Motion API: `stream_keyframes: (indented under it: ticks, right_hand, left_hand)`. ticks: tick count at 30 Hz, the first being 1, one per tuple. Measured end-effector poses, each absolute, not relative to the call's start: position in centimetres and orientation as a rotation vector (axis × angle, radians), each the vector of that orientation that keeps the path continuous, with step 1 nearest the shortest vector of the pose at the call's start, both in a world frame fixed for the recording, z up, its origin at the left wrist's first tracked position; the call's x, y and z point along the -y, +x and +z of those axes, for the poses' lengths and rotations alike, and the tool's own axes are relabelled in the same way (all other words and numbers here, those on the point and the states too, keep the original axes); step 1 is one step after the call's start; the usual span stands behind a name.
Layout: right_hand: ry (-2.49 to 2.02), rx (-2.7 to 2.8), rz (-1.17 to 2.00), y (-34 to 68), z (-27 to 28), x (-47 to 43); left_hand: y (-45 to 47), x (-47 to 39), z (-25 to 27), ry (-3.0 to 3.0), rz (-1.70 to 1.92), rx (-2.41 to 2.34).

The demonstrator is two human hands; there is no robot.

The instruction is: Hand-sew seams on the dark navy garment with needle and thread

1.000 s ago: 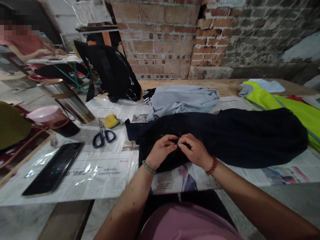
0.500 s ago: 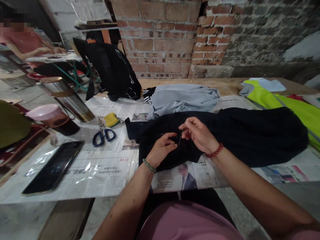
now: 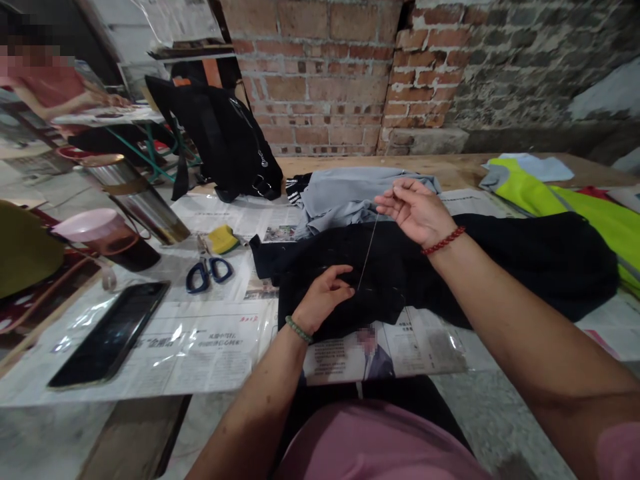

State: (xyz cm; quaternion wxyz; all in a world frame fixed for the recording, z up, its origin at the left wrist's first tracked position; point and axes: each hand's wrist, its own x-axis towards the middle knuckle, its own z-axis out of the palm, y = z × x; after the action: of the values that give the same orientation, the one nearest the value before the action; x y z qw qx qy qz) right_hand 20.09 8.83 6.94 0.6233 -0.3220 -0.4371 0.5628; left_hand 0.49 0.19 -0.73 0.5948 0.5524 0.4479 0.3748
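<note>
Brick wall behind, newspaper-covered table [image 3: 150, 347]. Black garment [image 3: 450, 267] lies mid-table, scissors [image 3: 207, 273] to its left. Left hand [image 3: 323, 300] pinches the cloth; right hand [image 3: 415, 210] grips a thread [image 3: 369, 252] drawn taut above it — stitch pulled through, seam looks unfinished.

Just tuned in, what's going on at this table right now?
A person is hand-sewing a black garment spread on newspaper. The left hand pinches the fabric, while the right hand is raised above it, drawing a thread taut. Blue-handled scissors and a phone lie to the left, untouched.
</note>
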Motion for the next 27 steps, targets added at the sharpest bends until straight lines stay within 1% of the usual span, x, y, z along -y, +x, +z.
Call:
stream_keyframes:
  ticks: [6,17,20,23,25,27]
  right_hand:
    - [-0.738,1.018,1.137,20.8,7.5,-9.6]
    - [-0.764,1.06,1.047,20.8,8.4,-10.6]
    - [-0.882,1.161,1.102,19.6,6.8,-8.3]
    - [-1.111,1.348,1.108,18.2,3.7,-4.9]
    - [-1.275,1.528,0.97,17.5,1.3,-2.8]
    - [-1.363,1.693,0.734,17.2,-0.8,-1.2]
  left_hand:
    - [0.4,-0.2,-0.6,1.287,0.858,-1.041]
    - [0.5,-0.1,-0.5,1.266,0.855,-1.027]
    - [0.5,-0.1,-0.4,1.264,0.845,-1.033]
    - [0.5,0.0,-0.4,1.272,0.852,-1.029]
    - [0.5,0.0,-0.4,1.288,0.863,-1.02]
    - [0.6,0.0,-0.5,1.32,0.877,-1.021]
